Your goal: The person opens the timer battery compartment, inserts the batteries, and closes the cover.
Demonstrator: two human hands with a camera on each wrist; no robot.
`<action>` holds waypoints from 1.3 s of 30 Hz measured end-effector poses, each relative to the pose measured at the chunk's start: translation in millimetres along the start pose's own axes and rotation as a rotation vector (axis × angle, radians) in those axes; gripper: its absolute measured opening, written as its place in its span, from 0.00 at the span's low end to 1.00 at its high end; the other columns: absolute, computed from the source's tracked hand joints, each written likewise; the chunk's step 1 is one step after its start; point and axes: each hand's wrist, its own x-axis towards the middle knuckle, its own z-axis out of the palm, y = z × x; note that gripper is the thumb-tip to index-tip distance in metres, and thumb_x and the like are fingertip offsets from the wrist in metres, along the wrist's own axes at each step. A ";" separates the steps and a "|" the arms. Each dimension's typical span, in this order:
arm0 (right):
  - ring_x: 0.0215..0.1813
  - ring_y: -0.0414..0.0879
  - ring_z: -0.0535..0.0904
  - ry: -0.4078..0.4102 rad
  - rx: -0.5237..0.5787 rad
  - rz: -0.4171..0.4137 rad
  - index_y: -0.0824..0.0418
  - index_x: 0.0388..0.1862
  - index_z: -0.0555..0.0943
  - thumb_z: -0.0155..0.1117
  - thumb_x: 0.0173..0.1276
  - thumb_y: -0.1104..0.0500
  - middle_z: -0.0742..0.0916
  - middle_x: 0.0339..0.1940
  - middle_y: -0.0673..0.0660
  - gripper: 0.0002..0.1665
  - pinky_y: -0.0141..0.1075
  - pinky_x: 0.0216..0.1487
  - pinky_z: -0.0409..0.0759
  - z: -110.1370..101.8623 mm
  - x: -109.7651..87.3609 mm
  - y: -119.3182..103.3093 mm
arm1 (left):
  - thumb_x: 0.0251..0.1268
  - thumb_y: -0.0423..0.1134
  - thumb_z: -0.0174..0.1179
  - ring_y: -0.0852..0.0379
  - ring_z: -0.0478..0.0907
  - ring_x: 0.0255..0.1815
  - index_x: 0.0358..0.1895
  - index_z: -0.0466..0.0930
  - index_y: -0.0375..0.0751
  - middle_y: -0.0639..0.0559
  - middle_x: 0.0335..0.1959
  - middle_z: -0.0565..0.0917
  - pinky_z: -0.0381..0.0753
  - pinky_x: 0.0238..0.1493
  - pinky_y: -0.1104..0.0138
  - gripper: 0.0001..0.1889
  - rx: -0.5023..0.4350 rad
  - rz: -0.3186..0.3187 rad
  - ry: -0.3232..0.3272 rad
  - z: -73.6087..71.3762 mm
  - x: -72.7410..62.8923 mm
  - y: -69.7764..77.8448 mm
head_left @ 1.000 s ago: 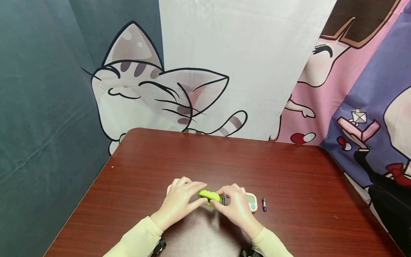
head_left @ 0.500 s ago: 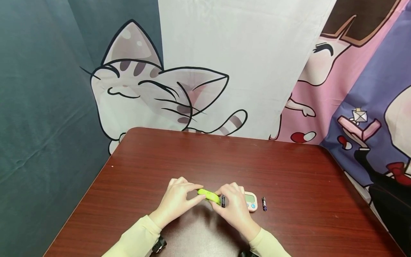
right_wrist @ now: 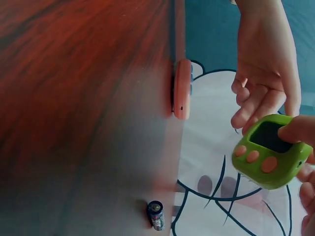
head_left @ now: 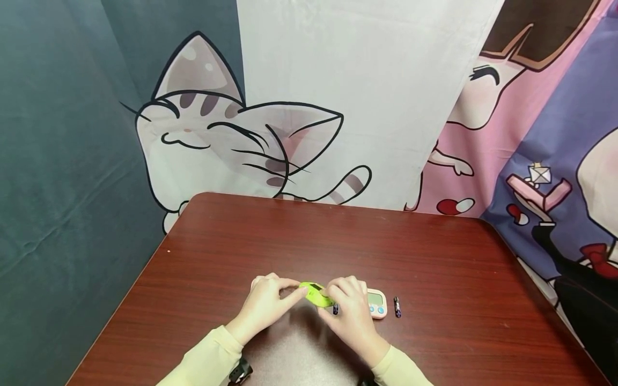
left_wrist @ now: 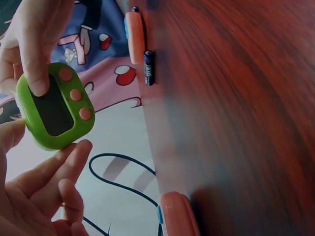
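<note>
A lime-green timer with a dark screen and three orange buttons is held just above the table between both hands. My left hand pinches its left end with thumb and forefinger. My right hand grips the other end, thumb pressed on the screen. The green timer faces the left wrist camera. It also shows in the right wrist view, green timer, below the left hand.
On the dark red table, a pink timer lies just right of my right hand. One battery lies beyond it, another battery at my right fingers. A second pink piece lies by my left hand. Printed curtains hang behind.
The green timer has turned between the fingers, its face now more upward. Both hands shifted slightly toward me and stayed together on it.
</note>
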 end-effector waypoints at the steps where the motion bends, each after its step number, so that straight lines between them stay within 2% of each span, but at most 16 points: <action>1: 0.35 0.43 0.70 0.004 -0.006 -0.021 0.54 0.28 0.78 0.75 0.35 0.60 0.80 0.30 0.46 0.18 0.39 0.40 0.60 0.1 0.0 -1.0 | 0.60 0.54 0.61 0.72 0.68 0.24 0.35 0.88 0.51 0.70 0.21 0.82 0.63 0.44 0.60 0.13 -0.015 -0.017 -0.007 0.0 0.3 0.2; 4: 0.35 0.44 0.71 0.017 -0.013 -0.080 0.54 0.28 0.78 0.76 0.33 0.60 0.80 0.31 0.47 0.20 0.40 0.40 0.60 0.7 0.3 -3.6 | 0.61 0.54 0.59 0.71 0.74 0.28 0.33 0.88 0.53 0.68 0.25 0.85 0.64 0.47 0.57 0.12 -0.038 -0.050 -0.026 0.4 1.3 -0.7; 7: 0.35 0.44 0.71 0.027 -0.021 -0.107 0.55 0.28 0.78 0.75 0.33 0.60 0.81 0.31 0.47 0.19 0.40 0.41 0.61 1.6 1.0 -5.0 | 0.62 0.54 0.59 0.70 0.77 0.29 0.32 0.88 0.53 0.67 0.25 0.85 0.64 0.47 0.57 0.12 -0.038 -0.051 -0.037 0.6 1.3 -2.2; 13: 0.34 0.44 0.72 0.036 -0.065 -0.177 0.55 0.26 0.78 0.76 0.31 0.61 0.81 0.31 0.48 0.20 0.39 0.39 0.62 2.5 0.9 -7.0 | 0.62 0.53 0.59 0.71 0.74 0.28 0.26 0.87 0.56 0.70 0.22 0.83 0.62 0.46 0.58 0.12 -0.050 -0.045 -0.058 1.0 0.3 -4.5; 20: 0.33 0.45 0.72 0.066 -0.109 -0.309 0.54 0.27 0.79 0.75 0.29 0.61 0.80 0.31 0.48 0.20 0.39 0.38 0.63 4.1 0.8 -9.0 | 0.64 0.58 0.55 0.70 0.68 0.25 0.18 0.83 0.60 0.65 0.13 0.78 0.59 0.49 0.53 0.18 -0.066 -0.086 -0.162 -3.9 0.6 -3.3; 26: 0.34 0.45 0.72 0.038 -0.118 -0.321 0.55 0.29 0.80 0.76 0.30 0.60 0.80 0.32 0.48 0.21 0.39 0.39 0.64 3.9 -0.1 -9.1 | 0.64 0.58 0.55 0.71 0.67 0.24 0.15 0.82 0.61 0.65 0.12 0.79 0.58 0.50 0.54 0.20 -0.079 -0.097 -0.195 -5.7 1.1 -4.1; 33: 0.34 0.45 0.72 0.034 -0.105 -0.330 0.55 0.29 0.79 0.77 0.30 0.60 0.80 0.32 0.49 0.22 0.38 0.37 0.64 3.3 0.6 -10.1 | 0.63 0.56 0.57 0.71 0.68 0.25 0.14 0.83 0.59 0.63 0.13 0.81 0.58 0.49 0.54 0.19 -0.120 -0.090 -0.185 -5.8 1.8 -6.6; 39: 0.34 0.47 0.72 0.046 -0.091 -0.343 0.55 0.28 0.79 0.80 0.30 0.57 0.80 0.32 0.49 0.23 0.37 0.36 0.65 4.8 0.9 -9.8 | 0.59 0.53 0.62 0.72 0.69 0.24 0.19 0.86 0.55 0.66 0.17 0.82 0.58 0.50 0.54 0.14 -0.167 -0.107 -0.160 -4.9 3.0 -8.1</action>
